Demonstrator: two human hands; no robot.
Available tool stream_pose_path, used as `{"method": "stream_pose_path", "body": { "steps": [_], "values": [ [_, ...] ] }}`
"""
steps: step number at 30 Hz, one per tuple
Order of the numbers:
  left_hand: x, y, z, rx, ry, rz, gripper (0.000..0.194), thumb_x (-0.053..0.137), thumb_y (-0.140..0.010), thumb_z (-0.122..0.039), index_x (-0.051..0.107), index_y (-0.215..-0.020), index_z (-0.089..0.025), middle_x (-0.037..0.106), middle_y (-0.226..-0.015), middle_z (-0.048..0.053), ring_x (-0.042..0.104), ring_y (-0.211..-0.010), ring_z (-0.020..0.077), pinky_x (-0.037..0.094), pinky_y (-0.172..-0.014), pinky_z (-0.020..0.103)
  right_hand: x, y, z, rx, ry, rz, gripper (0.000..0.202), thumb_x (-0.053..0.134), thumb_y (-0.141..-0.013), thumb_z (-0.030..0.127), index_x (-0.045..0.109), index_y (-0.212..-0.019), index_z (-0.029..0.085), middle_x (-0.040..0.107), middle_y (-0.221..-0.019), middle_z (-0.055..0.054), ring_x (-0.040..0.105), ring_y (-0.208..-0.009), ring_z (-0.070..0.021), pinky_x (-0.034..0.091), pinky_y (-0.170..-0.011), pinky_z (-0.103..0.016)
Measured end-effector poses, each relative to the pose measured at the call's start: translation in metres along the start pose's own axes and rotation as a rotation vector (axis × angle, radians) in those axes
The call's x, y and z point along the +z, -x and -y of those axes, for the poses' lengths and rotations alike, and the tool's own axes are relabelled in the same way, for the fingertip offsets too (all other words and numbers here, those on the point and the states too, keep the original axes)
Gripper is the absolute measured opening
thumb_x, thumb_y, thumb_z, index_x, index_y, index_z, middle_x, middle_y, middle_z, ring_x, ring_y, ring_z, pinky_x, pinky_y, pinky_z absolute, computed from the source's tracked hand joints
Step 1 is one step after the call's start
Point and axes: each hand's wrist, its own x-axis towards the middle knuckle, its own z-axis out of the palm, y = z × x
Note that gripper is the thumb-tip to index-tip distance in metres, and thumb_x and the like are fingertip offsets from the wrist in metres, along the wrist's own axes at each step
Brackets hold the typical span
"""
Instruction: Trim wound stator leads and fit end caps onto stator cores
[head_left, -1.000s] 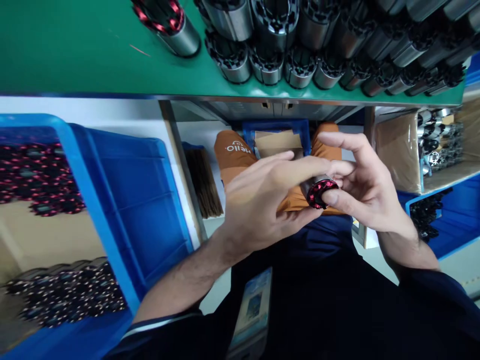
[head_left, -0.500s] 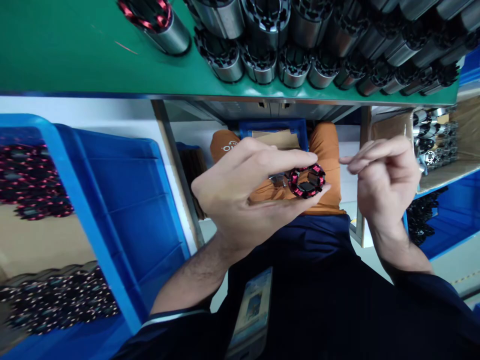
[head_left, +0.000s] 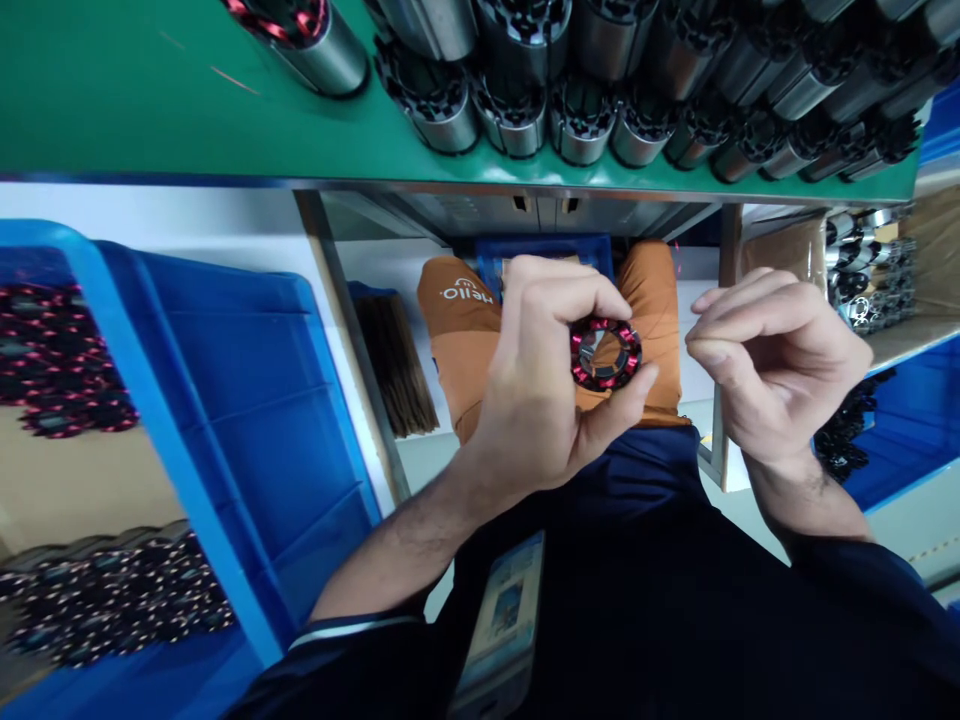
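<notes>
The red-and-black, ring-shaped metal part [head_left: 606, 380] is probably feeling rigid, the left hand's [head_left: 544, 385] curled fingers sensibly holding its outer wall, the right hand [head_left: 780, 360] pinching fingertips together, contents unclear.

Smooth, glossy green surface on the bench [head_left: 135, 125] here, bright metal sides shining on the cylinders [head_left: 582, 140]! The wound ring [head_left: 604, 381] glints, glossy red over black; smooth plastic on the blue bin [head_left: 270, 400], matt cloth on the orange trousers [head_left: 466, 345].
</notes>
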Motion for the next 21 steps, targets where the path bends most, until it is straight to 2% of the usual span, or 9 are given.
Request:
{"method": "stream_pose_path", "body": {
  "steps": [2, 4, 6, 8, 11, 15, 18, 21],
  "values": [
    [0.002, 0.001, 0.001, 0.013, -0.011, -0.022, 0.020, 0.071, -0.117, -0.043, 0.060, -0.126, -0.028, 0.078, -0.118, 0.006, 0.075, -0.118, 0.0224, 0.068, -0.108, 0.048, 0.010, 0.007, -0.002, 0.151, -0.116, -0.015, 0.014, 0.092, -0.105, 0.049, 0.091, -0.105, 0.036, 0.083, -0.092, 0.000, 0.078, -0.083, -0.0213, 0.071, -0.087, -0.041],
    [0.003, 0.002, 0.003, -0.011, -0.007, -0.035, 0.026, 0.079, -0.114, -0.047, 0.064, -0.117, -0.027, 0.079, -0.118, 0.008, 0.077, -0.119, 0.0239, 0.069, -0.108, 0.046, 0.022, 0.018, -0.006, 0.274, -0.291, 0.035, 0.026, 0.094, -0.103, 0.055, 0.091, -0.122, 0.038, 0.086, -0.100, 0.000, 0.081, -0.084, -0.0199, 0.073, -0.082, -0.037],
    [0.003, 0.005, 0.006, -0.019, 0.008, -0.029, 0.033, 0.085, -0.111, -0.054, 0.067, -0.113, -0.027, 0.080, -0.120, 0.010, 0.078, -0.121, 0.0267, 0.069, -0.109, 0.047, 0.033, 0.027, -0.012, 0.338, -0.446, 0.076, 0.035, 0.098, -0.099, 0.053, 0.091, -0.131, 0.040, 0.091, -0.112, 0.000, 0.086, -0.093, -0.0200, 0.075, -0.087, -0.036],
    [0.003, 0.009, 0.010, 0.034, -0.043, -0.032, 0.034, 0.086, -0.110, -0.055, 0.069, -0.122, -0.027, 0.080, -0.126, 0.011, 0.079, -0.122, 0.0290, 0.067, -0.108, 0.049, 0.042, 0.034, -0.017, 0.380, -0.512, 0.033, 0.029, 0.099, -0.098, 0.049, 0.094, -0.124, 0.039, 0.092, -0.115, -0.001, 0.087, -0.099, -0.0204, 0.076, -0.092, -0.037],
    [0.005, 0.012, 0.014, 0.148, -0.193, -0.023, 0.033, 0.081, -0.113, -0.045, 0.068, -0.140, -0.031, 0.080, -0.130, 0.010, 0.078, -0.118, 0.0294, 0.066, -0.101, 0.049, 0.046, 0.036, -0.019, 0.424, -0.510, -0.021, 0.020, 0.100, -0.097, 0.047, 0.096, -0.115, 0.038, 0.091, -0.107, -0.001, 0.085, -0.097, -0.0183, 0.074, -0.093, -0.034],
    [0.009, 0.012, 0.016, 0.221, -0.222, -0.013, 0.027, 0.078, -0.111, -0.035, 0.069, -0.136, -0.030, 0.080, -0.123, 0.009, 0.077, -0.107, 0.0274, 0.063, -0.092, 0.046, 0.038, 0.031, -0.018, 0.416, -0.476, 0.022, 0.016, 0.098, -0.100, 0.047, 0.093, -0.107, 0.034, 0.089, -0.103, -0.001, 0.084, -0.092, -0.0175, 0.072, -0.088, -0.033],
    [0.007, 0.010, 0.009, 0.227, -0.204, -0.040, 0.024, 0.078, -0.108, -0.031, 0.071, -0.131, -0.031, 0.078, -0.118, 0.007, 0.075, -0.100, 0.0240, 0.063, -0.087, 0.043, 0.025, 0.020, -0.014, 0.320, -0.357, 0.101, 0.021, 0.094, -0.104, 0.051, 0.089, -0.104, 0.031, 0.083, -0.097, -0.001, 0.080, -0.089, -0.0185, 0.071, -0.082, -0.034],
    [-0.001, 0.005, -0.001, 0.089, -0.098, 0.021, 0.017, 0.080, -0.110, -0.036, 0.074, -0.126, -0.035, 0.076, -0.117, 0.004, 0.075, -0.101, 0.0227, 0.067, -0.089, 0.042, 0.007, 0.000, -0.003, 0.188, -0.174, 0.232, 0.013, 0.092, -0.105, 0.045, 0.089, -0.105, 0.033, 0.082, -0.110, -0.004, 0.080, -0.102, -0.0220, 0.073, -0.094, -0.041]
  ]
}}
